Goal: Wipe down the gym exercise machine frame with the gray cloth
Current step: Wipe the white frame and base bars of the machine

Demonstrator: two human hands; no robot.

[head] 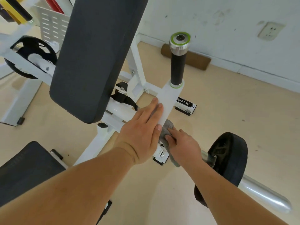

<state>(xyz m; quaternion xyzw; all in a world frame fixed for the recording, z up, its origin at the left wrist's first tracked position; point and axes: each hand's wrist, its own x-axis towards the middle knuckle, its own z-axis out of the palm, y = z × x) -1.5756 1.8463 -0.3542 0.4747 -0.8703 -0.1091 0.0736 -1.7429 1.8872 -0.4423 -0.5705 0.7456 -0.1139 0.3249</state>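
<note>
Frame post (168, 98) runs away toward black grip (178, 67). Left hand (142, 127) flat on post. Right hand (183, 145) clutches gray cloth (165, 129) at near end.

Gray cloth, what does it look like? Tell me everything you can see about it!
The gray cloth looks soft and fuzzy and is bunched up. The right hand holds it, fingers laid over its middle, pressing it against the lower end of the white metal frame post. A rounded lump pokes out above the fingers and a loose end hangs below the hand. The rest is hidden under the hand. The left hand lies flat on the post beside it.
</note>
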